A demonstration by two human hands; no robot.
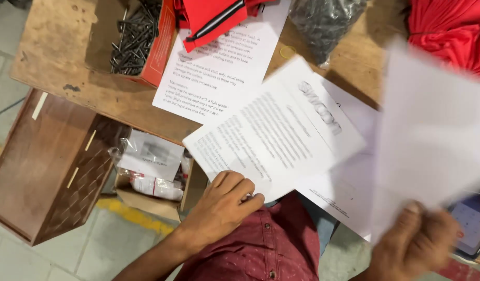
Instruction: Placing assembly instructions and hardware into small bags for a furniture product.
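printed sheet (274, 143): on workbench (58, 62) edge, long axis diagonal, heading end up-right | left hand (222, 205): knuckles up, fingers curled, pinching sheet's near corner; sheet extends up-right from it | right hand (414, 239): blurred, grips blank sheet (432, 151) from below, raised | box of nails (133, 36) far left

A red cardboard box of dark nails (133, 39) is sitting on the wooden table (52, 57), a bag of black screws (323, 23) lying nearby; a wooden cabinet (47, 166) is standing below
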